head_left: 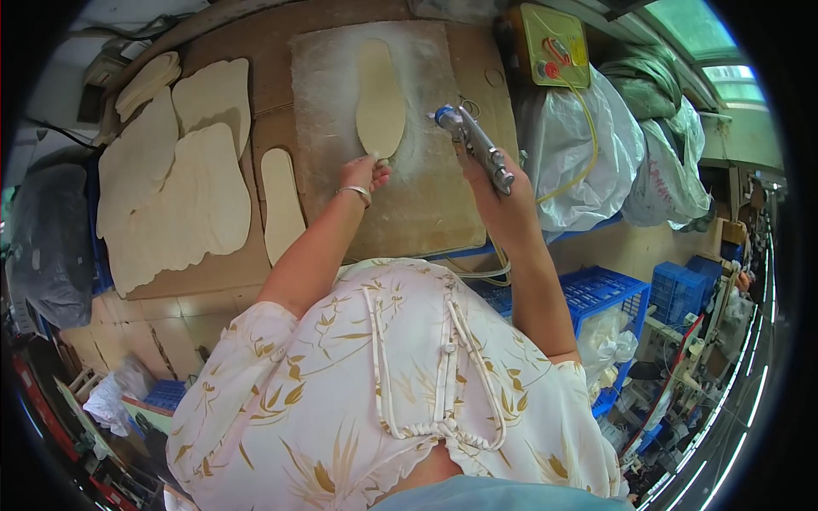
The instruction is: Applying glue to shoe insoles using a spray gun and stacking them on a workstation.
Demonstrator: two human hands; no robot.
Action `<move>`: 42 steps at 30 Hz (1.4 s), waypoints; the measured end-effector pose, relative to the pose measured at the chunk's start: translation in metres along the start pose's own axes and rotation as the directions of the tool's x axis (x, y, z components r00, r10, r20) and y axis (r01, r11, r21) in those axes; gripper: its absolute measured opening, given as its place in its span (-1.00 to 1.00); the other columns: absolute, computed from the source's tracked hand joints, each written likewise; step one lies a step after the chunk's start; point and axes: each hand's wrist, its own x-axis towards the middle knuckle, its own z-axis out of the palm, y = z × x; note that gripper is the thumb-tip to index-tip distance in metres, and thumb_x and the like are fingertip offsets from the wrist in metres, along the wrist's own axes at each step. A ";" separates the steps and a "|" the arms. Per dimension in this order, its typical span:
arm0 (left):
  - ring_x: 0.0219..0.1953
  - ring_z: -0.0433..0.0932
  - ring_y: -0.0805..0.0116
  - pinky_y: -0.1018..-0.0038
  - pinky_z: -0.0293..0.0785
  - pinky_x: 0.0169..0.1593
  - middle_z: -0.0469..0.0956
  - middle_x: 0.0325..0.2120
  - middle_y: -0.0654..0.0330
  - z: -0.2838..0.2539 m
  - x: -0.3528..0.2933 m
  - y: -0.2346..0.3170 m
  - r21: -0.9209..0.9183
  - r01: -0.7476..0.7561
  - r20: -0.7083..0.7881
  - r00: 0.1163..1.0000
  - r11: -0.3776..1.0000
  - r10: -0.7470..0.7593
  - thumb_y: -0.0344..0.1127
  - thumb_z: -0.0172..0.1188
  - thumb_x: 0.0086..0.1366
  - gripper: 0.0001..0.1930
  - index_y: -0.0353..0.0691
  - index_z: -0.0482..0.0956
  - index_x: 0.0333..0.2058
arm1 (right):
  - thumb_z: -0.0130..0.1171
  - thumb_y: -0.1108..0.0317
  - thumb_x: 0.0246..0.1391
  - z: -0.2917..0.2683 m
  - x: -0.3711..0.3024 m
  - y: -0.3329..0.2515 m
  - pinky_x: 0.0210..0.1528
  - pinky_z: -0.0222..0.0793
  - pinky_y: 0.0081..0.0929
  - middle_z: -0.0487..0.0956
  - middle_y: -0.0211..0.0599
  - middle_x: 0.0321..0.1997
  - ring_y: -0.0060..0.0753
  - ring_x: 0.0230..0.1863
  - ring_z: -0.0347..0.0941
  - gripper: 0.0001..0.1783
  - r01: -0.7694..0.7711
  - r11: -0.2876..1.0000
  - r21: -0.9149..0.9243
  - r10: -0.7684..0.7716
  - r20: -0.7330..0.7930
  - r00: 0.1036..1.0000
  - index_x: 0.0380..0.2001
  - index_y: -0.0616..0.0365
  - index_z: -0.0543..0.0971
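A cream shoe insole [380,98] lies flat on a whitish, residue-coated sheet [324,77] on the brown work surface. My left hand [365,175] is closed, its fingertips pinching the insole's near end. To the right, my right hand [501,192] grips a silver spray gun [482,146] with a blue part at its nozzle. The gun is held above the sheet's right side, its nozzle toward the insole and apart from it. My right palm and fingers hide part of the gun's handle.
A stack of insoles [279,200] sits left of the sheet, beside large cream cut pieces [187,209]. A yellow-green can [554,51] with a yellow hose [594,140] stands at the far right. Plastic bags [579,145] and a blue crate [605,294] are on the right.
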 end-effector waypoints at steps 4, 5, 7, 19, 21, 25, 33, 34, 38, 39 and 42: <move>-0.39 0.60 0.29 0.47 0.58 -0.37 0.56 -0.35 0.09 0.001 0.000 0.001 0.010 -0.004 0.001 1.000 1.000 0.004 -0.32 0.10 0.28 -0.79 -0.34 0.44 -0.20 | 0.16 0.22 0.14 0.000 -0.004 0.003 -0.48 0.25 -0.49 0.36 -0.34 -0.65 -0.50 -0.59 0.23 -0.73 -0.015 1.000 -0.022 0.016 0.011 1.000 -0.37 0.23 0.45; -0.39 0.60 0.29 0.47 0.58 -0.37 0.56 -0.35 0.09 0.001 0.000 0.001 0.015 0.002 -0.003 1.000 1.000 -0.002 -0.32 0.10 0.28 -0.79 -0.34 0.44 -0.20 | 0.16 0.22 0.14 0.000 -0.005 0.003 -0.48 0.25 -0.48 0.36 -0.33 -0.65 -0.49 -0.59 0.23 -0.74 -0.017 1.000 -0.023 0.016 -0.007 1.000 -0.37 0.23 0.45; -0.39 0.60 0.29 0.47 0.57 -0.37 0.56 -0.35 0.10 0.001 0.001 0.001 0.017 0.006 -0.011 1.000 1.000 -0.006 -0.32 0.10 0.28 -0.78 -0.34 0.44 -0.20 | 0.16 0.22 0.14 -0.002 -0.006 0.003 -0.48 0.25 -0.49 0.37 -0.33 -0.65 -0.49 -0.60 0.23 -0.74 -0.029 0.999 -0.020 0.029 -0.015 0.999 -0.37 0.23 0.45; -0.40 0.61 0.29 0.47 0.57 -0.37 0.57 -0.35 0.11 0.000 0.002 -0.002 0.015 -0.003 0.001 1.000 1.000 0.003 -0.30 0.10 0.28 -0.77 -0.34 0.44 -0.18 | 0.14 0.22 0.15 -0.003 -0.013 0.004 -0.49 0.25 -0.50 0.38 -0.32 -0.64 -0.50 -0.61 0.24 -0.75 0.002 1.000 -0.028 -0.002 -0.013 1.000 -0.38 0.21 0.45; -0.47 0.60 0.28 0.47 0.56 -0.45 0.56 -0.39 0.09 0.000 0.002 -0.002 -0.019 -0.007 -0.013 1.000 1.000 0.007 -0.33 0.11 0.26 -0.76 -0.37 0.43 -0.18 | 0.14 0.22 0.15 -0.003 -0.011 0.006 -0.49 0.25 -0.49 0.38 -0.31 -0.64 -0.49 -0.61 0.24 -0.74 0.015 1.000 -0.023 -0.015 -0.013 1.000 -0.38 0.22 0.45; -0.47 0.60 0.28 0.48 0.56 -0.45 0.56 -0.39 0.09 -0.001 0.003 -0.003 -0.018 -0.011 -0.009 1.000 1.000 0.011 -0.33 0.10 0.26 -0.76 -0.37 0.44 -0.18 | 0.14 0.21 0.15 -0.002 -0.009 0.009 -0.49 0.25 -0.46 0.40 -0.31 -0.64 -0.45 -0.61 0.24 -0.74 0.006 1.000 -0.020 -0.006 -0.018 1.000 -0.37 0.22 0.45; -0.41 0.60 0.28 0.46 0.57 -0.38 0.55 -0.39 0.11 0.000 0.001 -0.004 0.017 -0.012 -0.022 1.000 1.000 0.013 -0.30 0.09 0.28 -0.78 -0.35 0.46 -0.22 | 0.15 0.21 0.15 -0.001 -0.009 0.006 -0.50 0.24 -0.46 0.38 -0.30 -0.65 -0.48 -0.60 0.24 -0.74 -0.047 0.998 -0.049 0.044 -0.050 0.998 -0.39 0.22 0.44; -0.41 0.60 0.28 0.46 0.57 -0.38 0.55 -0.39 0.11 -0.001 0.002 -0.004 0.015 -0.013 -0.023 1.000 1.000 0.013 -0.30 0.09 0.28 -0.78 -0.35 0.46 -0.22 | 0.15 0.21 0.15 -0.001 -0.012 0.005 -0.50 0.24 -0.47 0.38 -0.31 -0.65 -0.48 -0.60 0.23 -0.74 -0.018 0.999 -0.050 0.016 -0.034 0.999 -0.39 0.21 0.44; -0.41 0.60 0.28 0.46 0.57 -0.37 0.54 -0.39 0.11 0.000 0.001 -0.004 0.017 -0.011 -0.026 1.000 1.000 0.011 -0.31 0.09 0.29 -0.79 -0.35 0.45 -0.22 | 0.16 0.20 0.14 0.003 -0.012 0.004 -0.50 0.23 -0.48 0.37 -0.32 -0.66 -0.50 -0.61 0.22 -0.73 0.013 1.000 0.009 -0.013 -0.013 1.000 -0.40 0.21 0.44; -0.41 0.60 0.28 0.46 0.57 -0.37 0.55 -0.39 0.11 0.001 0.001 -0.004 0.021 -0.011 -0.033 0.999 1.000 0.012 -0.31 0.09 0.29 -0.79 -0.35 0.45 -0.22 | 0.16 0.20 0.14 0.002 -0.011 0.004 -0.50 0.23 -0.48 0.37 -0.32 -0.66 -0.50 -0.61 0.22 -0.73 0.013 1.000 0.010 -0.013 -0.014 1.000 -0.40 0.21 0.44; -0.41 0.60 0.28 0.46 0.57 -0.37 0.56 -0.37 0.10 0.000 0.001 -0.004 0.022 -0.010 -0.026 1.000 1.000 0.011 -0.30 0.08 0.29 -0.79 -0.35 0.45 -0.21 | 0.16 0.20 0.14 0.001 -0.011 0.005 -0.50 0.24 -0.48 0.36 -0.31 -0.66 -0.50 -0.60 0.23 -0.73 -0.059 0.998 -0.007 0.059 -0.053 0.997 -0.40 0.21 0.44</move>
